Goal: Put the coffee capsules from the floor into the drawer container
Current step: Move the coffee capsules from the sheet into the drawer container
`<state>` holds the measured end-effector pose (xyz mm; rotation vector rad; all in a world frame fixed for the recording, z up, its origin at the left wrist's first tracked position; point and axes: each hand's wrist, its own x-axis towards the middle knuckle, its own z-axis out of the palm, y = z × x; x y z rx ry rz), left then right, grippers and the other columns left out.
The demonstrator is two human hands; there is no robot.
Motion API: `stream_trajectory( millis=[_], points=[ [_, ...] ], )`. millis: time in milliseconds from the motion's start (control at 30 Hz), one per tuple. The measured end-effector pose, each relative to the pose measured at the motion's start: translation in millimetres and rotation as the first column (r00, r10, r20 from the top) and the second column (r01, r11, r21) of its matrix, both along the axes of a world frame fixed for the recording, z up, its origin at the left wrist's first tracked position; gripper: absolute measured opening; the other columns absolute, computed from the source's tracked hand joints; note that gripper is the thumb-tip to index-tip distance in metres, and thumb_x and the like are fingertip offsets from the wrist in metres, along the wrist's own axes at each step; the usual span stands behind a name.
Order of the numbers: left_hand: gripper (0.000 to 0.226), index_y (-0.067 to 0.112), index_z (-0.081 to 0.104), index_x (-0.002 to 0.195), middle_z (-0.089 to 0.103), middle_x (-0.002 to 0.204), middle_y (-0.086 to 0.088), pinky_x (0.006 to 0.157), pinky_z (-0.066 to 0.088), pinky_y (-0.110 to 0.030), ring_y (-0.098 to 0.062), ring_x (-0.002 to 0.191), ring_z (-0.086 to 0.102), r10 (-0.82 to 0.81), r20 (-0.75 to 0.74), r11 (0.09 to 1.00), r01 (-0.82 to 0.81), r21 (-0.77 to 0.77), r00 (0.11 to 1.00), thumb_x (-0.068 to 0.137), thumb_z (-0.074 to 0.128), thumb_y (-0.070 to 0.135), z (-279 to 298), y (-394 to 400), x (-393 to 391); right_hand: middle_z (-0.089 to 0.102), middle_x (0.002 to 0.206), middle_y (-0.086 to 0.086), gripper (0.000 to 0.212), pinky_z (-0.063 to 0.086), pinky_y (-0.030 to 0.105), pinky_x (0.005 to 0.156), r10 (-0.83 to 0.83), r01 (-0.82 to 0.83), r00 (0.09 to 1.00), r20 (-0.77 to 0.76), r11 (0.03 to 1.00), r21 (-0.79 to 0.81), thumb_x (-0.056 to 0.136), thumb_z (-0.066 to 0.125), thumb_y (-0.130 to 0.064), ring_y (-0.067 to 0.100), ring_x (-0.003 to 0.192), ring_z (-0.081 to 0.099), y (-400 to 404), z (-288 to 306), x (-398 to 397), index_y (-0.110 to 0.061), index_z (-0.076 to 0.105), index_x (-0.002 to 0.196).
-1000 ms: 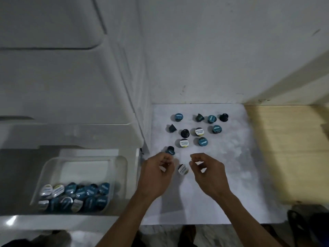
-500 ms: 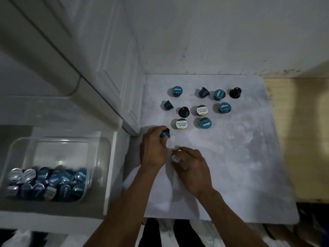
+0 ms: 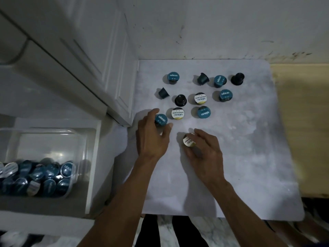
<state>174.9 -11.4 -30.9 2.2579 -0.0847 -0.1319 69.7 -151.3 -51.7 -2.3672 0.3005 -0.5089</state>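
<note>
2 capsules now gripped: left hand (image 3: 153,134) pinches blue-lid capsule (image 3: 161,119), right hand (image 3: 203,148) curls round white-lid capsule (image 3: 189,142), which it was only reaching for 1 s ago. 9 capsules remain on white mat (image 3: 249,157) (clear container (image 3: 78,150) in drawer part-filled); carry leftward likely next.

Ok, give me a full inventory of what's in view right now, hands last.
Loose coffee capsules on the white mat: ten; five with blue foil lids showing, e.g., two with white foil lids, one dark blue on its side, one dark blue tilted, two black upside down.
Clear plastic drawer container: one, lower left in the open white drawer, holding many blue and silver capsules.
White cabinet: one, upper left.
Blue-lidded capsule: one, gripped by left hand.
White-lidded capsule: one, gripped by right hand.
</note>
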Motion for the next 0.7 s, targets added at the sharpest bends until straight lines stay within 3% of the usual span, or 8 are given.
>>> stream_trajectory(
  millis=[133, 333, 467, 600, 700],
  points=[
    [0.042, 0.015, 0.057, 0.122, 0.064, 0.116, -0.006, 0.095, 0.049, -0.046, -0.025, 0.108, 0.058, 0.003, 0.112, 0.999, -0.008, 0.046, 0.994, 0.084, 0.074, 0.019, -5.1, -1.5, -10.3, 0.067, 0.118, 0.008, 0.037, 0.051, 0.041, 0.092, 0.021, -0.020, 0.999, 0.025, 1.000, -0.023, 0.081, 0.079, -0.016, 0.028, 0.109, 0.059, -2.7, -9.4, -6.2, -0.011, 0.069, 0.116],
    [0.023, 0.010, 0.067, 0.107, 0.071, 0.102, -0.005, 0.087, 0.052, -0.045, -0.025, 0.096, 0.063, 0.048, 0.192, 0.999, -0.052, 0.011, 0.980, 0.085, 0.072, 0.016, -6.7, -3.7, -14.4, 0.072, 0.107, 0.006, 0.027, 0.052, 0.034, 0.092, -0.023, 0.014, 0.995, 0.099, 0.996, 0.091, 0.080, 0.080, -0.015, 0.025, 0.101, 0.065, -3.5, 0.4, -7.2, -0.006, 0.073, 0.105],
    [0.022, 0.008, 0.068, 0.105, 0.071, 0.102, -0.003, 0.086, 0.052, -0.035, -0.018, 0.094, 0.062, 0.068, 0.216, 0.995, -0.049, -0.091, 0.974, 0.085, 0.072, 0.016, 20.9, -9.3, -31.3, 0.073, 0.105, 0.000, 0.026, 0.054, 0.029, 0.087, -0.127, 0.107, 0.989, 0.074, 0.967, 0.230, 0.079, 0.081, -0.018, 0.019, 0.100, 0.067, -2.0, 31.7, -10.9, -0.011, 0.074, 0.103],
    [0.024, 0.014, 0.067, 0.108, 0.070, 0.105, 0.003, 0.084, 0.052, -0.031, -0.012, 0.099, 0.061, 0.085, 0.205, 0.980, -0.045, -0.195, 0.975, 0.085, 0.072, 0.018, 64.3, -6.6, -51.3, 0.072, 0.103, -0.007, 0.027, 0.049, 0.017, 0.078, -0.155, 0.130, 0.984, 0.088, 0.962, 0.240, 0.081, 0.079, -0.022, 0.013, 0.090, 0.066, 2.1, 75.7, -13.6, -0.016, 0.073, 0.107],
    [0.025, 0.015, 0.067, 0.109, 0.069, 0.107, 0.006, 0.082, 0.052, -0.027, -0.010, 0.099, 0.062, 0.065, 0.249, 0.969, -0.001, -0.248, 0.966, 0.085, 0.072, 0.019, 102.7, 7.9, -65.6, 0.071, 0.100, -0.007, 0.029, 0.051, 0.022, 0.073, -0.166, 0.134, 0.982, 0.085, 0.945, 0.299, 0.080, 0.079, -0.027, 0.010, 0.085, 0.065, 12.4, 115.0, -16.8, -0.020, 0.073, 0.107]
  ],
)
